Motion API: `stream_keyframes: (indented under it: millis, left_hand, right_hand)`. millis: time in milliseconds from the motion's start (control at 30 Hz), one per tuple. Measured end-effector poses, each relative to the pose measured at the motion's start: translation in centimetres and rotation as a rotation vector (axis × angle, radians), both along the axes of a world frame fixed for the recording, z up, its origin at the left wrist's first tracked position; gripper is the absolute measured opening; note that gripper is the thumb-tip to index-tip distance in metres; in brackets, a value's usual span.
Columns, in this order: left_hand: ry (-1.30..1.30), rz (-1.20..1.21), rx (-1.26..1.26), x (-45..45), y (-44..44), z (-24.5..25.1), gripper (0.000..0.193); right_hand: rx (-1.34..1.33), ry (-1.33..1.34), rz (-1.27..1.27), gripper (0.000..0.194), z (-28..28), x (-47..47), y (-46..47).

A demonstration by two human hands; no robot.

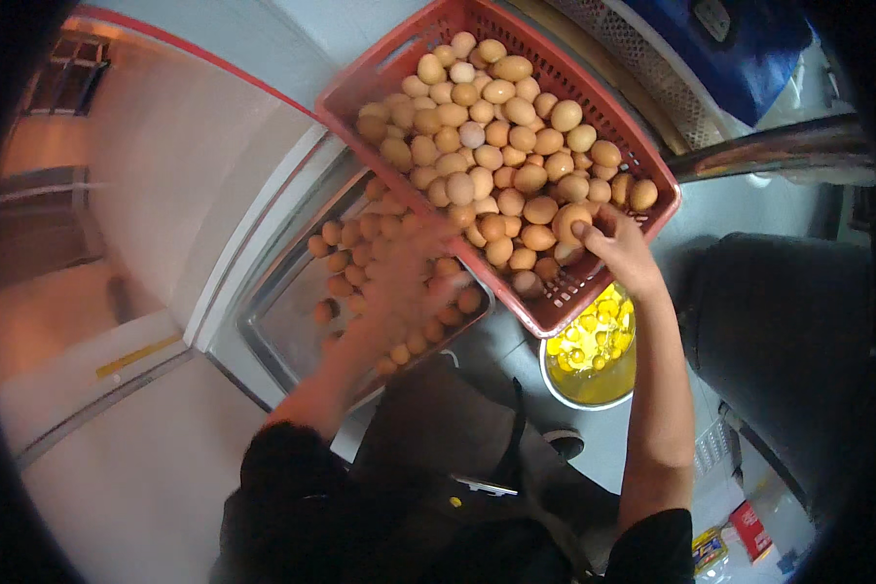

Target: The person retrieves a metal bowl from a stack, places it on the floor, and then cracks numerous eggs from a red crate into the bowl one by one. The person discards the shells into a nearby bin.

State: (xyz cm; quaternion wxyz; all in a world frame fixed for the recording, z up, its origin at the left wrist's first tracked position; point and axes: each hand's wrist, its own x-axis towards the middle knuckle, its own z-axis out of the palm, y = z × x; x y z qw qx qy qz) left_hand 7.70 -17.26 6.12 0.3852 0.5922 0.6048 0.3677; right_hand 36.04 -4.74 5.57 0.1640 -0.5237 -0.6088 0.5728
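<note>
A red perforated plastic basket [496, 298] heaped with brown eggs lies before me, tilted. My right hand [617, 244] is at its lower right corner, fingers around a brown egg [572, 223] among the others. My left hand [416, 270], blurred, is over a metal tray [285, 314] at the basket's lower left side; whether it holds anything does not show. Brown eggs [350, 233] lie in several rows in that tray, some hidden beneath my left hand and forearm. Below the basket's lower corner, a round metal bowl [591, 401] holds many cracked eggs with whole yolks.
A glass-fronted cabinet [153, 182] with a red edge strip stands at the left. A dark rounded object [781, 314] is at the right, and blue material [723, 51] at the upper right. A red packet [750, 531] lies at the lower right.
</note>
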Motion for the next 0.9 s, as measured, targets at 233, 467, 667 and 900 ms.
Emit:
stream_keyframes:
  millis: [233,467,667,900]
  left_hand:
    - [-0.020,-0.170,0.102,3.7,4.7,2.4,0.048]
    - [-0.165,0.781,-0.501,-9.5,-13.9,-11.0,0.038]
    - [0.483,0.663,-0.656,-12.2,-19.5,-14.8,0.041]
    - [0.374,0.616,-0.951,-10.6,-25.0,-19.4,0.036]
  right_hand:
    - [-0.562,0.716,-0.130,0.045,1.5,-4.8,-4.2]
    - [0.269,-0.131,0.058,0.027,1.6,-1.3,-4.0]
    - [0.200,0.088,-0.416,0.024,-2.0,5.1,-7.9]
    - [0.249,-0.370,-0.316,0.030,-6.1,10.5,-13.7]
